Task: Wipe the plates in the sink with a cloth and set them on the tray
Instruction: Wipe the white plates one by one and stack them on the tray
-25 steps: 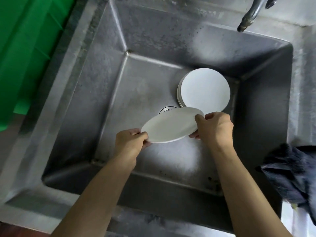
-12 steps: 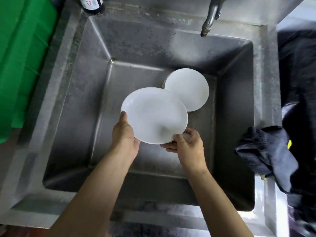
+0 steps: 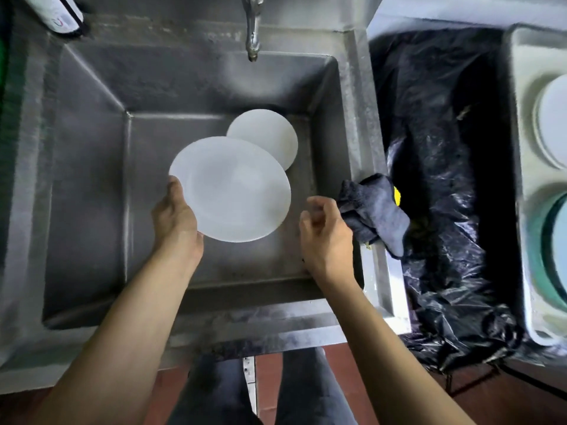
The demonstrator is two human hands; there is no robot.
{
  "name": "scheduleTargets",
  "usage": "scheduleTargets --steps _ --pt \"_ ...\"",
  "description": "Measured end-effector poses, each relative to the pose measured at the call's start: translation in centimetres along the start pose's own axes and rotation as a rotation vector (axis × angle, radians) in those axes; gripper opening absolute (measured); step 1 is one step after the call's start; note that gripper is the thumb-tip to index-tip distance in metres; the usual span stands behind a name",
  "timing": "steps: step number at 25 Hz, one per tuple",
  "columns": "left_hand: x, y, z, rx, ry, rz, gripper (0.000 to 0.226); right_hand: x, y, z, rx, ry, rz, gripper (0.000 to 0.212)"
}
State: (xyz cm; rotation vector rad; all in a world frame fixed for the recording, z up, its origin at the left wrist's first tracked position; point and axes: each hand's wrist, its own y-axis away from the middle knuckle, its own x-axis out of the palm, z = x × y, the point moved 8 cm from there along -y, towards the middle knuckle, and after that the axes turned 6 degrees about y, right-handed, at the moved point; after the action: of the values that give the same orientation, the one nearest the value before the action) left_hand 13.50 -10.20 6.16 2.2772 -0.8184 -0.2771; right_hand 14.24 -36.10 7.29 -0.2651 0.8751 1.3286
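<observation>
My left hand (image 3: 175, 214) grips a white plate (image 3: 231, 190) by its left rim and holds it face up over the steel sink (image 3: 92, 179). More white plates (image 3: 270, 134) lie stacked on the sink floor behind it. My right hand (image 3: 323, 233) is off the plate, fingers loosely curled and empty, just left of a dark grey cloth (image 3: 374, 210) draped over the sink's right rim. A pale tray (image 3: 518, 148) at the far right carries white plates (image 3: 552, 121).
A tap (image 3: 252, 32) hangs over the sink's back wall. A black plastic bag (image 3: 445, 194) fills the gap between sink and tray. A teal-rimmed dish (image 3: 552, 243) sits on the tray. A bottle (image 3: 55, 13) lies at the back left.
My right hand let go of the plate and moved right toward the cloth. My left hand alone keeps the plate, now turned face up. The view swung right, showing the tray.
</observation>
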Motion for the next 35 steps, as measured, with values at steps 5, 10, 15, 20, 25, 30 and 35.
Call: scheduleTargets --steps 5,10,15,20,25,30,35 --pt "0.4 2.7 -0.5 0.038 -0.063 0.066 0.023 -9.1 -2.1 -3.8 -0.190 0.196 -0.472 0.029" --pt "0.9 4.2 -0.3 0.071 -0.113 0.101 0.021 -8.3 -5.4 -6.2 -0.046 0.368 -0.368 0.060" --pt "1.6 5.3 -0.9 0.106 -0.139 0.094 0.022 -3.5 -5.6 -9.2 -0.132 0.780 -0.183 0.105" --pt "2.6 6.6 -2.1 0.131 -0.171 0.133 0.027 -5.2 -5.8 -9.1 -0.209 0.707 -0.208 0.089" --pt "3.8 8.2 -4.2 0.199 -0.214 0.217 0.027 -11.7 -5.9 -5.4 -0.136 0.275 -0.310 0.074" --pt "5.2 10.2 -6.1 0.308 -0.280 0.336 0.024 -11.3 -2.5 5.0 -0.342 -0.061 -0.334 0.056" --pt "5.9 12.0 -7.7 0.387 -0.311 0.410 0.027 -6.8 -0.2 7.8 -0.354 0.074 -0.306 0.063"
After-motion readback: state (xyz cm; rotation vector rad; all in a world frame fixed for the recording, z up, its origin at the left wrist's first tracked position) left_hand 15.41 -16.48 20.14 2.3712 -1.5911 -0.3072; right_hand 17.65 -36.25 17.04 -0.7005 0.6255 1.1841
